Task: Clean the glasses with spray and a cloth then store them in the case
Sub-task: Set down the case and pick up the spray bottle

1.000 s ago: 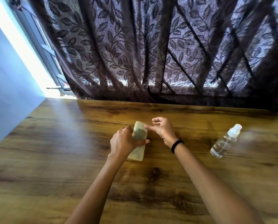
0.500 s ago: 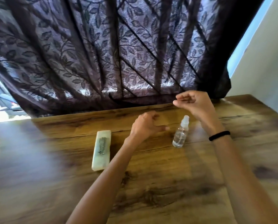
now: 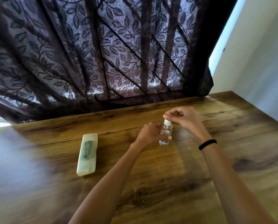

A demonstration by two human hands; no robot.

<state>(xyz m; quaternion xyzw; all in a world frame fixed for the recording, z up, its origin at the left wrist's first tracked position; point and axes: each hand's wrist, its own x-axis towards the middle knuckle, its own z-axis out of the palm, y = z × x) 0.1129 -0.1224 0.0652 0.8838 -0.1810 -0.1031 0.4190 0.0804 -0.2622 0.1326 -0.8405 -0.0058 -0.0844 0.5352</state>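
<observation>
A small clear spray bottle (image 3: 165,135) with a white top stands on the wooden table (image 3: 167,183), right of centre. My left hand (image 3: 148,132) is wrapped around its body. My right hand (image 3: 185,118) hovers over it, fingertips pinched at the white cap. A pale green translucent glasses case (image 3: 87,154) lies shut on the table to the left, apart from both hands. Dark contents show faintly through its lid. No cloth or loose glasses are in sight.
A dark leaf-patterned curtain (image 3: 102,54) hangs along the table's far edge. A pale wall (image 3: 256,62) stands at the right, by the table's right edge. The left of the picture is blurred.
Both hands let go of the case, which now lies on the table. The view swung right. My left hand closed on the spray bottle and my right hand came down onto its cap.
</observation>
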